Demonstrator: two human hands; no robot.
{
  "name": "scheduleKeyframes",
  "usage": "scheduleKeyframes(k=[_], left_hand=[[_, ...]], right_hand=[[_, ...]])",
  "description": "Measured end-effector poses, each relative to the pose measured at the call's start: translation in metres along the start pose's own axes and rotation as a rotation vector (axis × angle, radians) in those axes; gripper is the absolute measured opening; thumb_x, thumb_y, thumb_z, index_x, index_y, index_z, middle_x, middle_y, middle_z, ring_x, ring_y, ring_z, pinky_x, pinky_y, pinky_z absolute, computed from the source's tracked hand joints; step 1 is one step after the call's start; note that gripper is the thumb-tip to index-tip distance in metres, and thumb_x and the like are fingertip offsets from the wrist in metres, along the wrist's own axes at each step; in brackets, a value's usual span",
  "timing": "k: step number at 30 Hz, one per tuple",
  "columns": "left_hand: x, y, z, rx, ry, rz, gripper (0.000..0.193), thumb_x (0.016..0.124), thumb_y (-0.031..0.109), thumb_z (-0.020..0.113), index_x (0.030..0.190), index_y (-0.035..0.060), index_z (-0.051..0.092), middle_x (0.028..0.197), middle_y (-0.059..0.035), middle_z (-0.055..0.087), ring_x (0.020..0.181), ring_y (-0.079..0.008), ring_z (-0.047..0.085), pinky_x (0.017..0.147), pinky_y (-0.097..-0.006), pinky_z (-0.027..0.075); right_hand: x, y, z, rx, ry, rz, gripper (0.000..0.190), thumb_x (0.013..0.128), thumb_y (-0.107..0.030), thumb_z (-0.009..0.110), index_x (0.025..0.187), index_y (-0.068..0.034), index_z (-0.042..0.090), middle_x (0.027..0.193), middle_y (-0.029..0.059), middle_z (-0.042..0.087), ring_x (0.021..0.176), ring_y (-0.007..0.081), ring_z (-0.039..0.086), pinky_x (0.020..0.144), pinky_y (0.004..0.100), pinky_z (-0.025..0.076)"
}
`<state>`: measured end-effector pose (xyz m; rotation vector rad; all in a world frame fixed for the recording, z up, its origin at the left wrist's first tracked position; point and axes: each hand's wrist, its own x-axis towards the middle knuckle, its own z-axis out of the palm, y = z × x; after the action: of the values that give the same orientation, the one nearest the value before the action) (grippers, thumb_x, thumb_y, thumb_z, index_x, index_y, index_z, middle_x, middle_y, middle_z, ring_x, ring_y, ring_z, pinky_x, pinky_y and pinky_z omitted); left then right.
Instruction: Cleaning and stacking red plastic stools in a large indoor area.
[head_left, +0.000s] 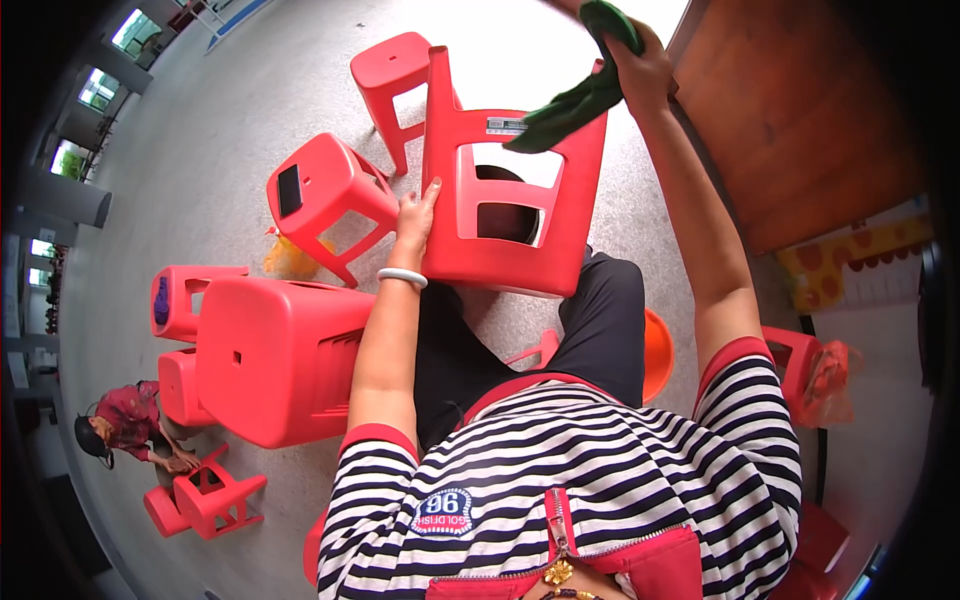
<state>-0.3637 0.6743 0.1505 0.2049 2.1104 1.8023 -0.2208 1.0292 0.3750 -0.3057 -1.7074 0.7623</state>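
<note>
A red plastic stool (517, 270) is held tilted above my knees, its legs pointing away from me and its seat end nearest my lap. My left hand (420, 214) grips its left side, the thumb lying on the plastic. A bundled green cloth (577, 109) hangs from my right hand (646, 67), which is raised beside the stool's far right leg. The cloth overlaps the stool's side near a printed label. Through the openings in the stool's side a dark round thing (506, 217) shows; what it is I cannot tell.
To my left stands a stack of red stools (255, 360). Farther off, one stool (330, 172) bears a black phone (289, 190), and another (390, 64) stands behind it. A person (127, 420) bends over stools at far left. An orange basin (657, 356) lies by my right leg.
</note>
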Motion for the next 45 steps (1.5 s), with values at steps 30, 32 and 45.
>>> scheduleKeyframes(k=[30, 32, 45], left_hand=[[-0.033, 0.04, 0.032, 0.537, 0.022, 0.25, 0.098, 0.07, 0.042, 0.079, 0.148, 0.0014, 0.035, 0.123, -0.0264, 0.065, 0.116, -0.0406, 0.063, 0.101, -0.0456, 0.049], [-0.035, 0.048, 0.035, 0.57, 0.033, 0.194, 0.099, 0.069, 0.044, 0.078, 0.148, 0.0008, 0.036, 0.124, -0.026, 0.065, 0.116, -0.0411, 0.063, 0.1, -0.0455, 0.05], [-0.031, 0.046, 0.036, 0.539, 0.038, 0.091, 0.099, 0.068, 0.048, 0.079, 0.149, 0.0072, 0.04, 0.132, -0.0235, 0.062, 0.121, -0.0372, 0.061, 0.103, -0.0437, 0.049]], right_hand=[[-0.136, -0.016, 0.099, -0.621, -0.806, -0.416, 0.03, 0.081, -0.034, 0.072, 0.11, -0.028, 0.07, 0.118, 0.0026, 0.058, 0.108, 0.0281, 0.06, 0.086, 0.0464, 0.052], [-0.131, 0.001, 0.064, -0.692, -0.791, -0.316, 0.031, 0.083, -0.035, 0.072, 0.113, -0.029, 0.068, 0.124, 0.0008, 0.058, 0.112, 0.0292, 0.059, 0.092, 0.0475, 0.049], [-0.25, -0.037, -0.072, -0.486, -0.45, -0.059, 0.037, 0.081, -0.028, 0.077, 0.116, -0.019, 0.068, 0.124, 0.0141, 0.055, 0.115, 0.0372, 0.052, 0.098, 0.046, 0.042]])
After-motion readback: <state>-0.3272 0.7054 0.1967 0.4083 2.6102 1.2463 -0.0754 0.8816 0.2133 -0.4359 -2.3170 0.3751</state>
